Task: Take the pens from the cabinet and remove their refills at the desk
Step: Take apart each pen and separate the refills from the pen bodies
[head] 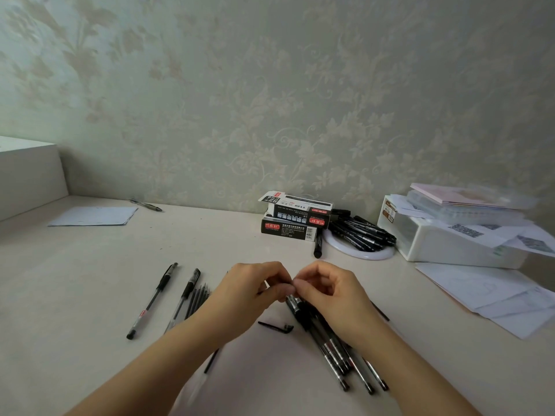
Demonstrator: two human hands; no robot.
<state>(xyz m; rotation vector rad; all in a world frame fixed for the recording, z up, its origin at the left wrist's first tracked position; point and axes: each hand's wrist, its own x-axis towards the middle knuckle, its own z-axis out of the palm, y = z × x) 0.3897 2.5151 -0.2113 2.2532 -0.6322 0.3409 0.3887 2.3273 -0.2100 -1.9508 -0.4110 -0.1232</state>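
My left hand (249, 292) and my right hand (327, 292) meet fingertip to fingertip over the desk, both pinching one black pen (292, 303) whose upper end is hidden by my fingers. Several more black pens (336, 352) lie in a pile under my right wrist. Two capped clear pens (151, 301) (184, 295) lie to the left, beside a small bundle of thin dark refills (198, 298). A loose black clip piece (276, 326) rests on the desk below my hands.
Two stacked black pen boxes (295, 220) stand at the back, with black markers (360, 232) piled on a white ring. A white storage box (444, 244) with papers is at the right. Loose sheets (495, 295) lie right, a notepad (93, 216) and pen (147, 205) far left.
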